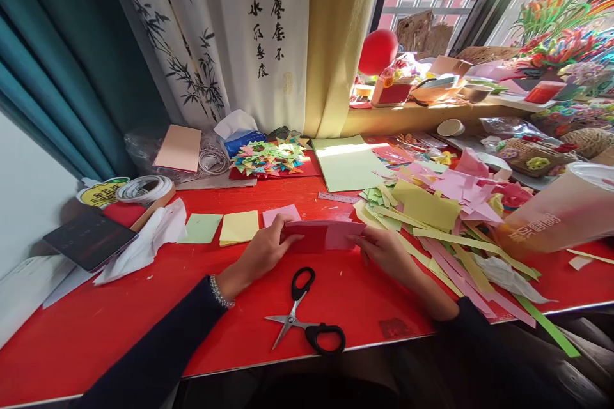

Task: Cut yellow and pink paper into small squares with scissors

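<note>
A sheet of pink paper (343,236) is stretched level between my two hands, above the red table. My left hand (263,250) pinches its left end between thumb and fingers. At the other end, my right hand (389,252) closes on the edge the same way. The paper's left half lies in darker shade; whether it is folded I cannot tell. Open-bladed scissors (289,319) with black handles lie below, close to the front edge. Just beyond my left hand are a pink square stack (283,211), a yellow square stack (239,227) and a green square stack (200,229).
Paper offcuts (432,204) pile up at the right, beside a large cup (561,211). A clear ruler (341,197) and a pale green sheet (348,163) lie behind. Folded paper stars (271,156) sit at the back. A black tablet-like slab (91,239) is at the left.
</note>
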Available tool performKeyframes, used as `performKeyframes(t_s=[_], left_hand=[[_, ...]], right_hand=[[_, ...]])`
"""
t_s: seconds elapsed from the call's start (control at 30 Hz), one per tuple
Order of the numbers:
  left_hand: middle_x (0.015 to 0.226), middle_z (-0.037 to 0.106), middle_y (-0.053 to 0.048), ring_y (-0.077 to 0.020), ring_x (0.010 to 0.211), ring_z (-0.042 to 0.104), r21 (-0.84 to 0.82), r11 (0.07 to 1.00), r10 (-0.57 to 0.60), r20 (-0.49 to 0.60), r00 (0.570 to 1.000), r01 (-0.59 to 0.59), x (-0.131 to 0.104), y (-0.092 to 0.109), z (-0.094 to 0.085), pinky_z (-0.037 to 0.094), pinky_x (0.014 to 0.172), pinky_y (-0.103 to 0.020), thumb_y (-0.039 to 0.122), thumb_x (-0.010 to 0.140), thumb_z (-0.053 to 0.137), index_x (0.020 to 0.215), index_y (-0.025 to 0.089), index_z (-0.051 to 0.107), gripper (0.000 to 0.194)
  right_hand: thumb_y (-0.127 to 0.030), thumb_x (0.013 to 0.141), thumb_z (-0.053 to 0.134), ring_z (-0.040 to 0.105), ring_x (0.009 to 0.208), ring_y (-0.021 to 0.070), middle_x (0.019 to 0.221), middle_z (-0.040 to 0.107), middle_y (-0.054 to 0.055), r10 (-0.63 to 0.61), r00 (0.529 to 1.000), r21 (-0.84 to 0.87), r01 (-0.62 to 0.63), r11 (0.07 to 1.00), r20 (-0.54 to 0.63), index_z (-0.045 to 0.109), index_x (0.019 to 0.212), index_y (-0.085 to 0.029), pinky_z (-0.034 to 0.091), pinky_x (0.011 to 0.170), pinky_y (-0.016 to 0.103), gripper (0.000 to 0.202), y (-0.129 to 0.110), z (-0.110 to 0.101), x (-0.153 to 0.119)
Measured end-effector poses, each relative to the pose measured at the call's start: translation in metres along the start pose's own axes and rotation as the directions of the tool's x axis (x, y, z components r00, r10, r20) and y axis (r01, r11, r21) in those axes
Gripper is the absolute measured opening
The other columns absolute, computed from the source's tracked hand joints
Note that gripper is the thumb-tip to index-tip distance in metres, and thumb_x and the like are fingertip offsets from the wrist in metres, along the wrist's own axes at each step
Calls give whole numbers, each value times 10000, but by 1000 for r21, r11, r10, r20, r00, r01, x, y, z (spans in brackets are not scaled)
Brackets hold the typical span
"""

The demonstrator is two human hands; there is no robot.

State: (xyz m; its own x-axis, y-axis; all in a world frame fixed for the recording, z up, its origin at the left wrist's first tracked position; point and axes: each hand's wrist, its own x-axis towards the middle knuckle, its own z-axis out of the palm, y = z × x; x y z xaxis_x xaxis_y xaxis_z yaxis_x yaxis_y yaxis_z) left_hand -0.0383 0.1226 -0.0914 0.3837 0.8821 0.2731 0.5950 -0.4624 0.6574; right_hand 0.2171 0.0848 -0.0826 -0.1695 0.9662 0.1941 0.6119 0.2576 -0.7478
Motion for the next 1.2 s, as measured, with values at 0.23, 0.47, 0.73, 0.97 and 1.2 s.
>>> performKeyframes(t_s=[0.23,0.47,0.73,0.97,1.2], left_hand=[[623,481,61,-133,572,521,-30,999,-30,-3,1000,30,0,7,-3,382,562,-236,403,829,517,1016,236,434,264],[653,511,50,-130,597,513,-325,930,-152,86,985,172,3,24,-12,384,528,-225,411,737,626,1071,216,448,426],[727,590,26,-53,466,438,-605,735,-274,149,950,306,4,45,-19,288,391,-165,387,681,690,1032,192,442,472],[863,648,-33,-174,762,630,-589,775,-226,82,971,231,1,43,-14,506,636,-278,392,698,674,1047,193,438,466],[893,638,-24,-165,790,626,-562,799,-188,104,977,214,1,41,-16,517,654,-263,368,707,675,1073,205,432,468]], right_hand=[[-372,840,473,425,445,115,479,485,-38,17,999,111,-22,994,46,596,754,-195,306,462,241,232,2,1,-1],[-449,759,572,365,471,78,603,488,-14,148,983,440,-181,879,107,632,865,-167,268,410,208,307,-8,-7,-2],[-668,536,646,538,491,154,610,583,20,-61,931,816,-283,504,361,589,958,-185,369,350,224,644,-24,-5,-12],[-348,735,657,646,572,172,647,664,56,205,937,789,-349,506,283,589,929,-110,520,536,275,314,-54,26,-9],[-303,703,687,675,594,189,595,677,45,281,908,803,-409,433,311,637,819,-127,546,645,306,216,-50,26,-7]])
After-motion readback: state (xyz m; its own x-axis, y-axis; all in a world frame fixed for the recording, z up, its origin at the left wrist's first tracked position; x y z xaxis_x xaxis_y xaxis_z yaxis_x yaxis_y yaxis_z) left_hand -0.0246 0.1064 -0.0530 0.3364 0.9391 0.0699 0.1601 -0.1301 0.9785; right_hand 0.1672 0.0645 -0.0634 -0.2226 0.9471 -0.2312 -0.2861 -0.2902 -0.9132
